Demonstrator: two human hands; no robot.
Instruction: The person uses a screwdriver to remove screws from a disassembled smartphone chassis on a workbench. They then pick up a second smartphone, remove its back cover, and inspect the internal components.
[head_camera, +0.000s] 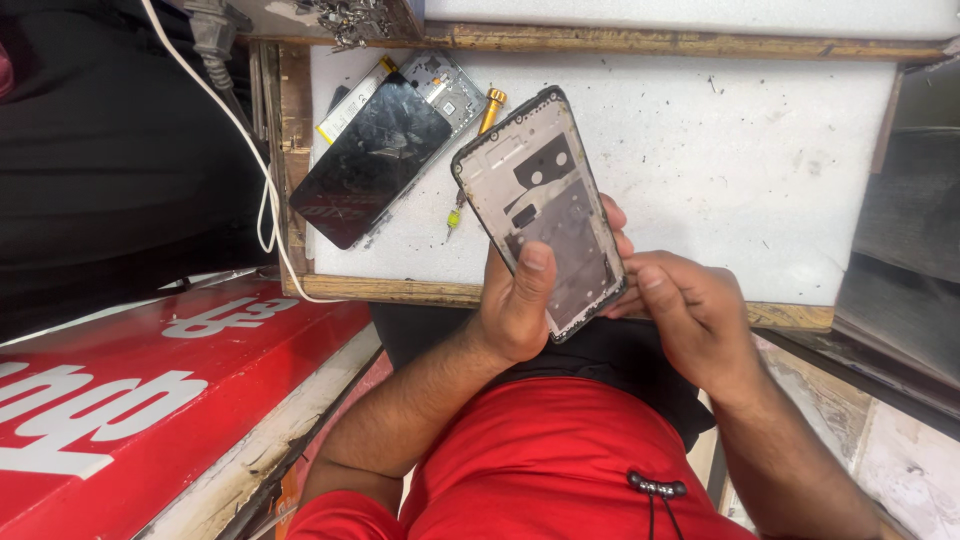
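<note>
My left hand (517, 300) grips a bare phone frame (540, 190) from below, thumb lying across its grey inner face. The frame is tilted, its top end pointing up-left over the white work mat (720, 170). My right hand (690, 310) pinches the frame's lower right edge with thumb and fingers. To the left on the mat lies a dark cracked phone screen (365, 170) on top of an opened phone body (450, 90). A small screwdriver (475, 150) with a gold and yellow-green handle rests between the screen and the frame.
A wooden-edged tray (400, 290) holds the mat. A white cable (240, 130) runs down its left side. A red sign board (150, 400) lies at lower left. Small metal parts (345, 20) are heaped at the top. My red shirt fills the bottom.
</note>
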